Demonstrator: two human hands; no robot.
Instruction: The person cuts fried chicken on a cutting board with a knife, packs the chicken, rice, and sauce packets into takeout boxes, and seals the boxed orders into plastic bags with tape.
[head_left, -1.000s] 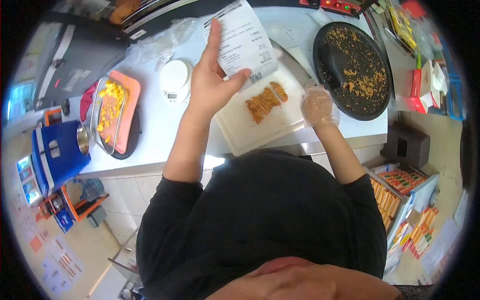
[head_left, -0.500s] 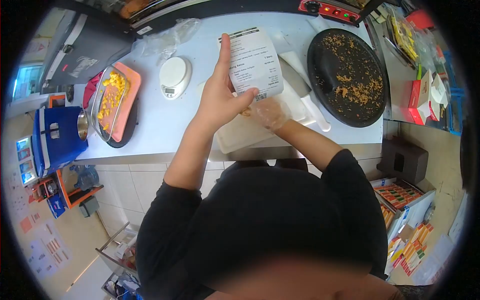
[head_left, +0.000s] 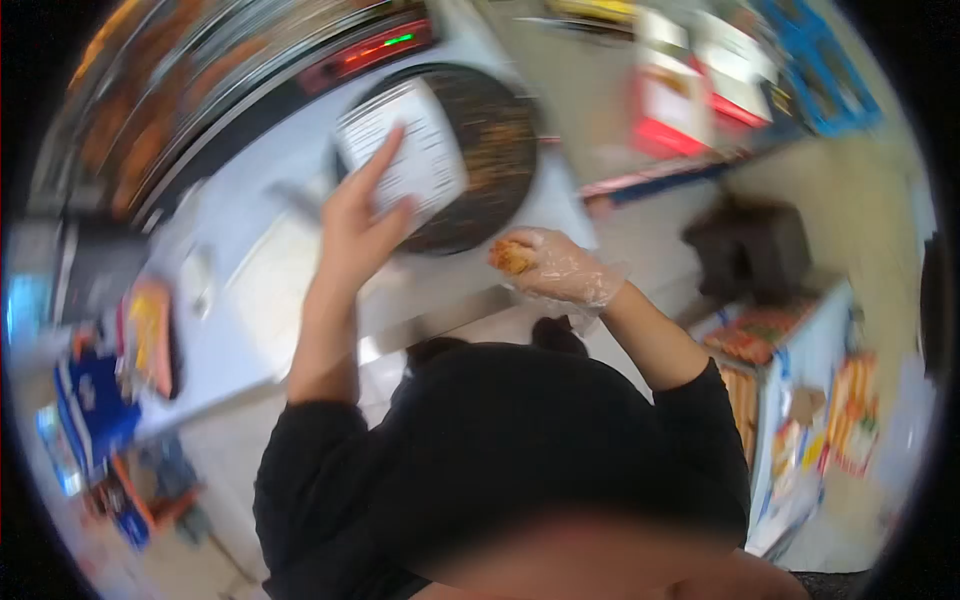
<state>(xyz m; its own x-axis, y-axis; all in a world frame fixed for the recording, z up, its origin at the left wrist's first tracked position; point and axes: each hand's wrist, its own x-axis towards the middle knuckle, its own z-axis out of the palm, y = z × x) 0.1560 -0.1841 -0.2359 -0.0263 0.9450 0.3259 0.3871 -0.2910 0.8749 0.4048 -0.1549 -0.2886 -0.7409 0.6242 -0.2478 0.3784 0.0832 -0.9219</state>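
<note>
My left hand [head_left: 348,228] grips a printed paper receipt [head_left: 425,165], with its thumb and index finger against the sheet. The receipt covers part of a round black tray [head_left: 505,165] with brown crumbs. In a clear plastic glove, my right hand [head_left: 572,272] is closed on a golden-brown piece of fried chicken [head_left: 511,257], held beyond the counter's front edge. Left of my left forearm, a white cutting board [head_left: 270,285] lies on the counter, smeared by motion. A knife [head_left: 292,196] lies blurred near its far side.
Red-and-white boxes [head_left: 670,105] stand on the surface at the far right, near a blue crate [head_left: 820,75]. A dark brown stand [head_left: 750,250] is beyond my right hand. At left are a scale [head_left: 197,285] and a pink tray [head_left: 163,350].
The view has swung toward the right. My right hand has come away from the cutting board with the fried chicken. My left hand still holds the receipt, now in front of the black tray.
</note>
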